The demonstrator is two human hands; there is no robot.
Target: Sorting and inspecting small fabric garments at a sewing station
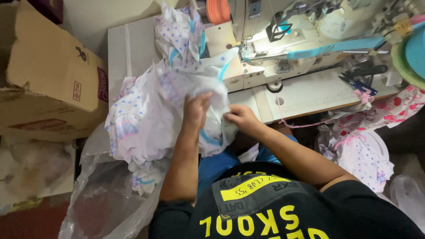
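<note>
Two hands meet at the centre of the frame, both on a heap of white cloth printed with small blue dots and edged in blue trim. At the far left a brown cardboard box leans against the wall, with a second flattened box under it. Below the box, at the lower left, a clear plastic bag hangs open, and the lower end of the cloth spills into its mouth. The cloth rises from there in a bunched pile over the edge of the white tabletop and up toward the upper middle of the frame. The left hand presses into the cloth with fingers curled closed, gripping a fold. Just right of it, the right hand pinches another fold of the same cloth between thumb and fingertips, nearly shut. Above and to the right stands a sewing machine, with a strip of blue tape running across its bed and an orange spool behind it. Black-handled scissors lie on the tabletop at the upper right. At the right edge more fabric, white with pink and red prints, hangs off the tabletop.
</note>
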